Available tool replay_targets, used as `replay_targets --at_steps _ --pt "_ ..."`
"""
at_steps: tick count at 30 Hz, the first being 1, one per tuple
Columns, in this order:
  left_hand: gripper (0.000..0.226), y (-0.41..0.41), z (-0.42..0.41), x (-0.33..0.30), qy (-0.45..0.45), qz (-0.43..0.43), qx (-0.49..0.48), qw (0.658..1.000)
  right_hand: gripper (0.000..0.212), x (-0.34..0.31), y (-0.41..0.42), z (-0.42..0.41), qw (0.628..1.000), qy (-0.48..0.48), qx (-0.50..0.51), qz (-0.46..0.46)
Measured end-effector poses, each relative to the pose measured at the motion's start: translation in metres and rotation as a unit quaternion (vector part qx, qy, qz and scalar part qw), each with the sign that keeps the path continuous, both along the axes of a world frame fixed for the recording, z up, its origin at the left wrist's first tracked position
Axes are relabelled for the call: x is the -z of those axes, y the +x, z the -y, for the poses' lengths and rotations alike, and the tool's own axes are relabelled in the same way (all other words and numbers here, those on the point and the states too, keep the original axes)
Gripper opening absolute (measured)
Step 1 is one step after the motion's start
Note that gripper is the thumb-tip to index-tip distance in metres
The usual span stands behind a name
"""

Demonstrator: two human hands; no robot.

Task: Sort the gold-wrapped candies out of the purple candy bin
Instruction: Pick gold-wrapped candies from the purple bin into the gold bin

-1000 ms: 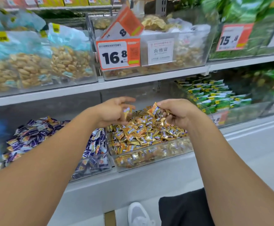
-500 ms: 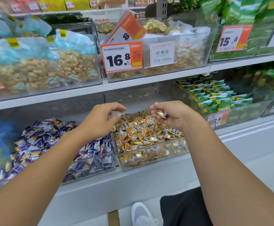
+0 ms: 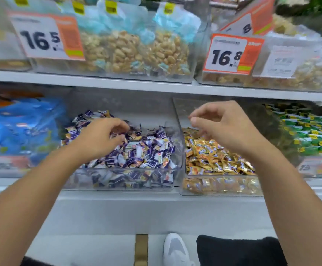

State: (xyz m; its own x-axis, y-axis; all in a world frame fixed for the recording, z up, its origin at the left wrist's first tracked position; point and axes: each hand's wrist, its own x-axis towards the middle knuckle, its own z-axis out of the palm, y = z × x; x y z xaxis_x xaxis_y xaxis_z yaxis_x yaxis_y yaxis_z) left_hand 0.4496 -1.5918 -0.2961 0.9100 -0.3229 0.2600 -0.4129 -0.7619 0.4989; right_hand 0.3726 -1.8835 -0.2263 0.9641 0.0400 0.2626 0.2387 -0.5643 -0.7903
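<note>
The clear purple candy bin is heaped with purple-and-white wrapped candies. My left hand reaches into its back left part, fingers curled down among the wrappers, and nothing is plainly held. A gold-toned wrapper lies just right of those fingertips. To the right stands the clear bin of gold-wrapped candies. My right hand hovers above this bin. Its fingers are loosely curled, its thumb and forefinger are close together, and no candy shows between them.
A shelf board runs close above both bins, carrying bagged peanuts and price tags 16.5 and 16.8. Blue packs lie left and green-wrapped candies right. My white shoe is below.
My left hand moved left from over the gold bin into the purple bin. My right hand no longer shows the candy it pinched. The view swung left.
</note>
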Motion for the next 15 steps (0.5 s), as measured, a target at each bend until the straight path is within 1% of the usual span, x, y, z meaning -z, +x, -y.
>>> replay_targets --at_steps 1,2,4,5,7,8,12,14,15 --pt "0.019 0.000 -0.015 0.004 0.015 -0.002 -0.010 1.000 0.006 -0.001 0.002 -0.024 0.997 -0.057 -0.058 0.008" --pt "0.018 0.001 -0.025 0.008 0.022 -0.008 -0.012 1.000 0.010 0.001 0.005 -0.042 0.987 -0.129 -0.099 0.004" --pt "0.015 0.000 -0.052 0.019 0.030 -0.026 -0.025 0.999 0.021 0.016 0.027 -0.086 0.947 -0.281 -0.156 -0.020" --pt "0.015 0.000 -0.060 0.023 0.038 -0.031 -0.032 0.998 0.028 0.024 0.039 -0.103 0.927 -0.336 -0.164 -0.026" --pt "0.018 0.004 -0.073 0.031 0.056 -0.033 -0.042 0.997 0.041 0.037 0.065 -0.122 0.908 -0.387 -0.156 -0.038" --pt "0.019 0.007 -0.078 0.035 0.063 -0.033 -0.046 0.996 0.042 0.042 0.078 -0.128 0.901 -0.406 -0.149 -0.044" --pt "0.023 0.017 -0.092 0.044 0.073 -0.028 -0.042 0.996 0.036 0.062 0.127 -0.150 0.877 -0.450 -0.154 -0.072" --pt "0.019 0.021 -0.093 0.048 0.070 -0.017 -0.039 0.997 0.032 0.074 0.145 -0.160 0.853 -0.486 -0.164 -0.101" --pt "0.017 0.024 -0.093 0.050 0.068 -0.014 -0.040 0.997 0.026 0.080 0.152 -0.164 0.844 -0.498 -0.169 -0.108"
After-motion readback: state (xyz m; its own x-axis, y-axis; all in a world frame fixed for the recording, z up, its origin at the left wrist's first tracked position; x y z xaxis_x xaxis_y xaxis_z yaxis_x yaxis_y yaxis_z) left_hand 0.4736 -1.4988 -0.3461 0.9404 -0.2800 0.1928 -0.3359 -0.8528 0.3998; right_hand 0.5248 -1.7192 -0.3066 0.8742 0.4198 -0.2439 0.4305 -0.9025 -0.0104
